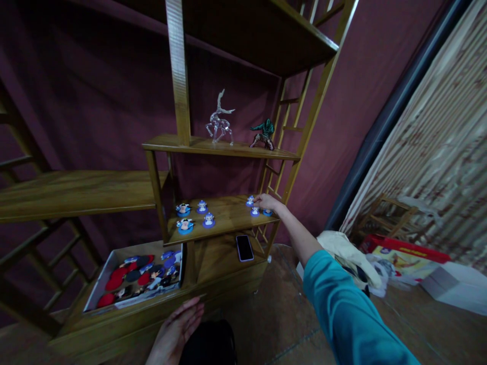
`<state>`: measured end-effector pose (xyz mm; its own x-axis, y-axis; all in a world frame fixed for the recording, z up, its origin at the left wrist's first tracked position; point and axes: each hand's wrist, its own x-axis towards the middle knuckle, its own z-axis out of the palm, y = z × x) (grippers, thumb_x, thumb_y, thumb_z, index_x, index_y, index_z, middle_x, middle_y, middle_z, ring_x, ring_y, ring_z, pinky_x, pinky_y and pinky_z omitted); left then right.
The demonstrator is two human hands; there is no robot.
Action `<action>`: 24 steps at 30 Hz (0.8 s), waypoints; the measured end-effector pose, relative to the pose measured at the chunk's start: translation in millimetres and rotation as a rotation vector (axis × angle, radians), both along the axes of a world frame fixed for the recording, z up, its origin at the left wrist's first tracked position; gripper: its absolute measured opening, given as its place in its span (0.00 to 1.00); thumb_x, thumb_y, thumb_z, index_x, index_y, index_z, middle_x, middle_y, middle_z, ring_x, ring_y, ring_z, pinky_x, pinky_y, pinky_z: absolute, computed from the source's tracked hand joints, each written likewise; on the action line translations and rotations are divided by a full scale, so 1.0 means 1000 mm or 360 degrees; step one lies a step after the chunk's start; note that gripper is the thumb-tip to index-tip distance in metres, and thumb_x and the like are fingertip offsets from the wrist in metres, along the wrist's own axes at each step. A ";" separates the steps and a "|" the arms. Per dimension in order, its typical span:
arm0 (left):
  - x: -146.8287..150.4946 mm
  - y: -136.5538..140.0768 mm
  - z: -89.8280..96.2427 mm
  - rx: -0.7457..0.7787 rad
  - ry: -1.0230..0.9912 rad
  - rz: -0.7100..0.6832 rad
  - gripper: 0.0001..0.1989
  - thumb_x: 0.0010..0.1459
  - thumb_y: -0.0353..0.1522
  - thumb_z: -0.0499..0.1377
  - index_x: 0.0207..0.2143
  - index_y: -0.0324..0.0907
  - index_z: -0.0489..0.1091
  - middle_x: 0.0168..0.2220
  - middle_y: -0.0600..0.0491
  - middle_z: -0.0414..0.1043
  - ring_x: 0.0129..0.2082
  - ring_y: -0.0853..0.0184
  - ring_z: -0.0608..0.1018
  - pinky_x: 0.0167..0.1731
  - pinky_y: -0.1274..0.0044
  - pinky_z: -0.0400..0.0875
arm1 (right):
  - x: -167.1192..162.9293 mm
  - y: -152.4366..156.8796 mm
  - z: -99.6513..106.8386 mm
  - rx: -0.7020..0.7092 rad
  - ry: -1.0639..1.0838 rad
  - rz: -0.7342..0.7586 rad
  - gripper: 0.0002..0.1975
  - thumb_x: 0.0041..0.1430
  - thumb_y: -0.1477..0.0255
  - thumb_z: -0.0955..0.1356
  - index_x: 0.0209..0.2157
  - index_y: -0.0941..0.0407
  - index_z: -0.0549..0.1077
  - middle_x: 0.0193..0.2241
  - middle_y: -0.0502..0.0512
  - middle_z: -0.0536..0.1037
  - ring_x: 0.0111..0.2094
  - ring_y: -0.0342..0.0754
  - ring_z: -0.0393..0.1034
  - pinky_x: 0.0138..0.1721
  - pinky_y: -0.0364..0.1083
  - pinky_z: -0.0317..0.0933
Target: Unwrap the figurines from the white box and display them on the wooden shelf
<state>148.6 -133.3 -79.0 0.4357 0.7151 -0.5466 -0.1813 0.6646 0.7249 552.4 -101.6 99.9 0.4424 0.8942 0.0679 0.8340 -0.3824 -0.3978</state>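
My right hand (268,202) reaches over the right end of a wooden shelf (228,209). Its fingers are closed at a small white-and-purple figurine (250,201) on a round base. Just below that hand stand a second white-and-purple figurine (255,211) and a blue-based figurine (267,212), partly covered by the hand. At the shelf's left end are two more purple-based figurines, one of them in front (208,220), and two blue-based ones, including a front one (185,226). Low in view, my left hand (178,324) is open and holds nothing, fingers stretched out.
A shallow box (131,299) with several red, black and purple-based figurines sits at lower left. A phone (244,248) lies on the board below the figurines. Above stand a clear deer ornament (219,121) and a dark green figure (265,133). Bags and boxes (411,258) are at right.
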 end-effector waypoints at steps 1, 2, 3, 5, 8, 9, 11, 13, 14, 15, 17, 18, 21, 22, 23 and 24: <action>-0.001 0.000 0.000 -0.0002 0.0005 0.0009 0.15 0.47 0.18 0.57 0.38 0.35 0.72 0.35 0.43 0.77 0.39 0.62 0.78 0.43 0.73 0.72 | 0.001 0.000 0.003 0.0022 0.0007 -0.0011 0.14 0.53 0.71 0.66 0.43 0.57 0.73 0.36 0.52 0.77 0.32 0.42 0.69 0.31 0.37 0.60; -0.001 0.000 0.000 -0.0004 0.0008 0.0013 0.15 0.47 0.17 0.57 0.38 0.35 0.72 0.35 0.43 0.77 0.39 0.62 0.78 0.43 0.73 0.72 | 0.001 0.000 0.005 0.0036 0.0014 -0.0018 0.14 0.54 0.70 0.66 0.43 0.57 0.73 0.36 0.52 0.77 0.32 0.42 0.69 0.30 0.37 0.60; -0.001 0.001 -0.001 -0.0005 0.0008 0.0012 0.15 0.47 0.17 0.57 0.38 0.36 0.72 0.35 0.43 0.77 0.39 0.61 0.78 0.43 0.73 0.72 | 0.002 0.000 0.007 0.0042 0.0022 -0.0020 0.14 0.54 0.70 0.65 0.43 0.57 0.73 0.36 0.53 0.77 0.32 0.42 0.69 0.29 0.37 0.60; -0.002 0.001 -0.003 -0.0003 0.0010 0.0010 0.15 0.48 0.18 0.57 0.38 0.36 0.72 0.35 0.43 0.77 0.39 0.61 0.78 0.42 0.73 0.72 | 0.002 0.000 0.008 0.0025 0.0042 -0.0011 0.13 0.52 0.70 0.66 0.41 0.57 0.74 0.35 0.52 0.77 0.31 0.42 0.69 0.28 0.37 0.59; -0.002 0.002 -0.009 0.0013 -0.0003 -0.0025 0.14 0.48 0.19 0.58 0.38 0.36 0.72 0.36 0.43 0.77 0.39 0.61 0.78 0.43 0.72 0.72 | 0.000 0.002 0.001 -0.0032 0.0070 0.0025 0.11 0.49 0.71 0.69 0.37 0.57 0.76 0.31 0.51 0.77 0.29 0.42 0.69 0.27 0.37 0.59; -0.003 0.003 -0.011 0.0022 -0.0010 -0.0035 0.14 0.48 0.19 0.58 0.38 0.36 0.72 0.36 0.43 0.77 0.39 0.61 0.78 0.43 0.72 0.72 | 0.000 0.003 -0.002 -0.0051 0.0075 0.0038 0.11 0.48 0.72 0.69 0.36 0.57 0.76 0.30 0.50 0.77 0.29 0.41 0.69 0.27 0.36 0.59; -0.004 0.004 -0.016 0.0028 -0.0022 -0.0035 0.14 0.48 0.19 0.58 0.38 0.36 0.72 0.36 0.43 0.77 0.40 0.61 0.78 0.43 0.72 0.72 | -0.002 0.006 -0.008 -0.0085 0.0077 0.0056 0.10 0.47 0.73 0.69 0.35 0.57 0.77 0.28 0.50 0.77 0.27 0.41 0.68 0.27 0.36 0.59; -0.006 0.005 -0.018 0.0019 -0.0025 -0.0010 0.14 0.47 0.19 0.59 0.38 0.36 0.72 0.36 0.43 0.77 0.40 0.61 0.78 0.43 0.73 0.72 | -0.002 0.007 -0.013 -0.0113 0.0073 0.0058 0.10 0.48 0.74 0.69 0.35 0.57 0.77 0.26 0.50 0.77 0.25 0.40 0.68 0.27 0.37 0.58; -0.006 0.005 -0.018 0.0012 -0.0020 0.0002 0.14 0.47 0.19 0.59 0.38 0.36 0.72 0.36 0.43 0.77 0.40 0.61 0.78 0.43 0.73 0.72 | -0.002 0.008 -0.015 -0.0126 0.0074 0.0056 0.11 0.48 0.74 0.68 0.36 0.58 0.77 0.26 0.50 0.77 0.24 0.40 0.68 0.26 0.37 0.58; -0.006 0.005 -0.018 0.0005 -0.0013 0.0012 0.14 0.47 0.18 0.59 0.38 0.36 0.71 0.36 0.43 0.77 0.40 0.61 0.78 0.43 0.73 0.72 | -0.002 0.009 -0.015 -0.0137 0.0077 0.0055 0.11 0.48 0.74 0.68 0.36 0.58 0.77 0.25 0.51 0.77 0.23 0.40 0.67 0.26 0.37 0.58; -0.007 0.006 -0.017 -0.0003 0.0002 0.0017 0.15 0.47 0.18 0.58 0.38 0.36 0.71 0.36 0.43 0.77 0.39 0.61 0.78 0.43 0.73 0.72 | -0.001 0.010 -0.015 -0.0151 0.0089 0.0057 0.10 0.48 0.73 0.69 0.35 0.58 0.77 0.24 0.51 0.77 0.22 0.40 0.67 0.25 0.37 0.59; -0.007 0.005 -0.016 -0.0006 0.0009 0.0016 0.15 0.47 0.18 0.58 0.38 0.36 0.71 0.36 0.43 0.77 0.39 0.61 0.78 0.43 0.73 0.72 | -0.001 0.011 -0.014 -0.0146 0.0093 0.0061 0.09 0.48 0.72 0.69 0.34 0.58 0.77 0.24 0.51 0.77 0.22 0.40 0.68 0.25 0.37 0.59; -0.007 0.005 -0.013 -0.0005 0.0026 0.0013 0.14 0.47 0.18 0.58 0.38 0.37 0.71 0.35 0.44 0.77 0.39 0.61 0.78 0.43 0.73 0.72 | 0.004 0.013 -0.008 -0.0049 0.0062 0.0046 0.10 0.50 0.67 0.68 0.33 0.57 0.77 0.28 0.52 0.78 0.27 0.42 0.70 0.28 0.37 0.59; -0.008 0.005 -0.013 -0.0003 0.0032 0.0016 0.15 0.47 0.18 0.58 0.37 0.37 0.71 0.35 0.44 0.77 0.39 0.61 0.78 0.43 0.73 0.72 | 0.006 0.014 -0.006 0.0003 0.0040 0.0024 0.11 0.52 0.66 0.67 0.34 0.57 0.76 0.31 0.53 0.78 0.30 0.42 0.70 0.29 0.37 0.59; -0.009 0.005 -0.012 -0.0002 0.0036 0.0023 0.15 0.46 0.17 0.58 0.37 0.37 0.72 0.35 0.44 0.77 0.39 0.61 0.78 0.43 0.73 0.72 | 0.008 0.016 -0.003 0.0056 0.0017 -0.0005 0.12 0.54 0.66 0.65 0.36 0.57 0.76 0.33 0.53 0.78 0.32 0.43 0.70 0.31 0.37 0.59; -0.010 0.005 -0.011 -0.0004 0.0038 0.0032 0.15 0.46 0.17 0.58 0.37 0.37 0.72 0.35 0.45 0.77 0.39 0.62 0.78 0.43 0.73 0.71 | 0.011 0.017 0.000 0.0101 -0.0006 -0.0037 0.13 0.56 0.67 0.63 0.37 0.57 0.75 0.34 0.54 0.77 0.33 0.43 0.70 0.31 0.37 0.59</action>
<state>138.8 -128.1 -90.2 0.4081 0.7222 -0.5584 -0.1774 0.6628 0.7275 563.3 -84.8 99.8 0.4625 0.8776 0.1259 0.8267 -0.3756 -0.4189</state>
